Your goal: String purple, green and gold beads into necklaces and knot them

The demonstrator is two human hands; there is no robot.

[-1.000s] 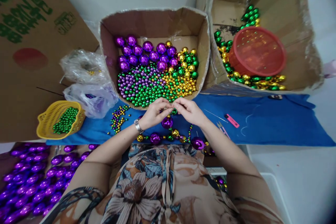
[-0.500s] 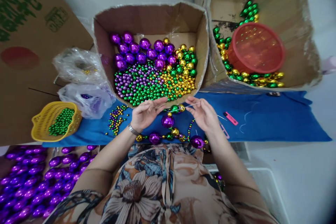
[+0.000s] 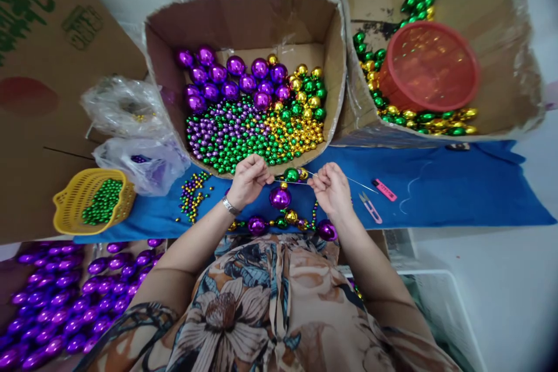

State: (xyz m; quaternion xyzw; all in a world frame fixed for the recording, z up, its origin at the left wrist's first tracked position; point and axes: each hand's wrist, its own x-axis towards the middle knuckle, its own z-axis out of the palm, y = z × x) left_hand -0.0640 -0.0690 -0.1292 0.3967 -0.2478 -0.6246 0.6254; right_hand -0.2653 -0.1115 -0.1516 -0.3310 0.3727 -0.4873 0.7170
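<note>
Between my two hands a thin pale string [image 3: 291,182] is drawn taut. My left hand [image 3: 249,179], with a metal band at its wrist, is closed in a pinch on one end. My right hand [image 3: 330,185] pinches the other end, and a long thin strand sticks out past it to the right. Just beyond the string lie a green bead [image 3: 290,174] and a gold one. Below them hangs a large purple bead [image 3: 279,197], part of a strung bead garland [image 3: 281,222] lying on the blue cloth near my body.
A cardboard box [image 3: 244,17] of loose purple, green and gold beads stands ahead. Another box at right holds a red basket [image 3: 431,67]. Pink snips [image 3: 370,208] and a pink box-like item [image 3: 384,189] lie right; a yellow basket [image 3: 65,212] of green beads stands left.
Both hands have gone from spread fingers to closed pinches, pulling the string tight between them. The left hand has shifted slightly right. The whole view has moved a little.
</note>
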